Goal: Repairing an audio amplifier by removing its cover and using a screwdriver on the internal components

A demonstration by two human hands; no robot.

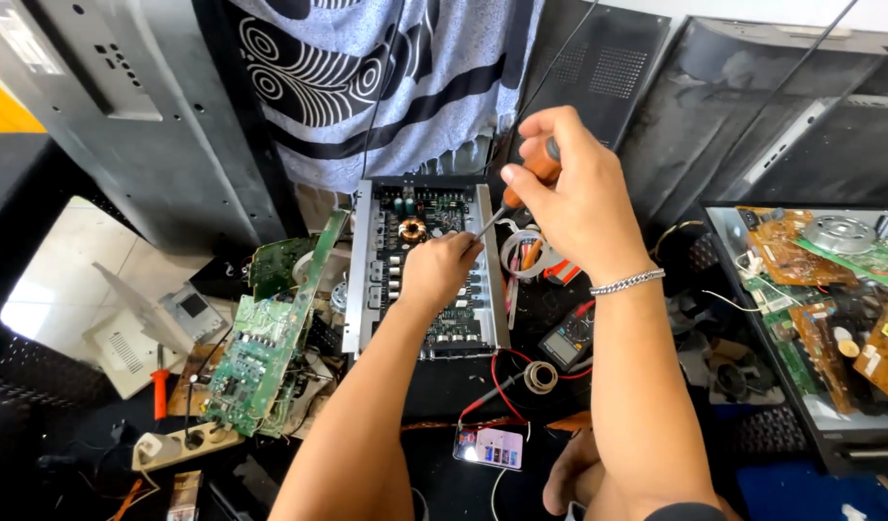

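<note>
The person's right hand [574, 193] is wrapped round the orange handle of a screwdriver [526, 183], fingers curled tight about it and the thumb laid along the top. The shaft slants down and to the left from that fist, and its tip comes to rest right at the left hand [442, 265]. That hand lies on the open amplifier [426, 265], knuckles up, its fingers bunched together at the screwdriver's tip; whether they pinch a screw or only steady the shaft I cannot tell, since the fingertips are hidden under the hand itself. A silver bracelet [629, 281] sits on the right wrist.

The amplifier lies in the middle of the dark table [444, 386], lid off, with a copper coil [412, 230] showing near its far end just beside the left hand's fingers. A green circuit board [265, 352] leans against the amplifier's left side. To the right of it, below the right wrist, are a roll of tape [523, 253] and a multimeter [569, 338] with red and black leads trailing toward the table's near edge, where a phone [489, 448] lies with its screen lit. An orange-handled tool [160, 381] and a power strip [178, 446] lie toward the near left corner.
</note>
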